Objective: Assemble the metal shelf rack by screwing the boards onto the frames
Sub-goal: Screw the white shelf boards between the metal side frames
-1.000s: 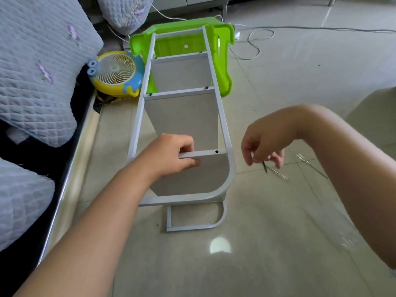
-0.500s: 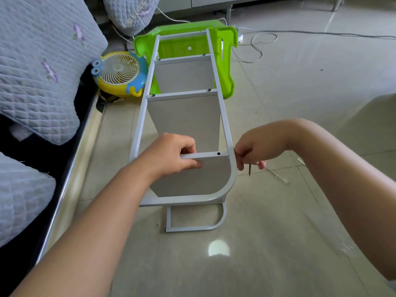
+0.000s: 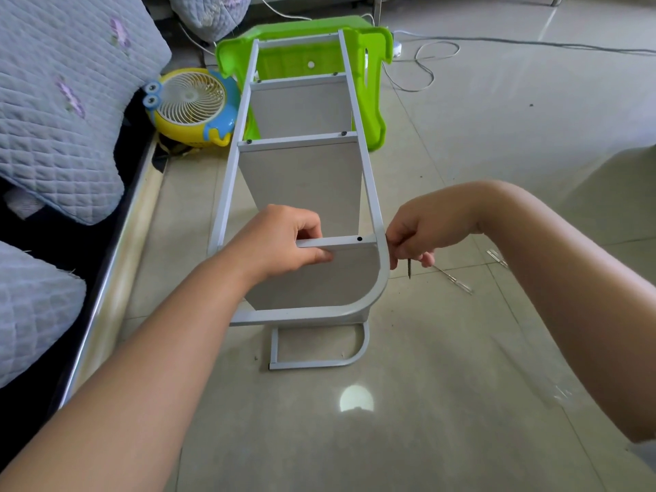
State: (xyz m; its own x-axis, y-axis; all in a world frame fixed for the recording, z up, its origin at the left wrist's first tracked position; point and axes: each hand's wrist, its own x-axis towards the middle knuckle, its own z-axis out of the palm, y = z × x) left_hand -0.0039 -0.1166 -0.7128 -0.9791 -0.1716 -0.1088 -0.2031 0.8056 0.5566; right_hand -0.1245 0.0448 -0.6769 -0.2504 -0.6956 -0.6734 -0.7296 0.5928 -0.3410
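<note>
Grey shelf board (image 3: 312, 275) being fixed to the frame (image 3: 372, 207).
Left hand (image 3: 280, 243) grips the board edge; right hand (image 3: 413, 236) beside it pinches a screw (image 3: 409, 269), which next needs seating.

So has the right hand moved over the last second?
Yes. The right hand, pinching a screw, moved left, from above the floor to the rack frame.

Glossy beige tile floor (image 3: 497, 143) with a round light glare (image 3: 356, 398). On the left, a quilted grey cushion (image 3: 60, 101) on a dark sofa (image 3: 21, 243). Cables (image 3: 422, 71) trail across the floor at the back.
</note>
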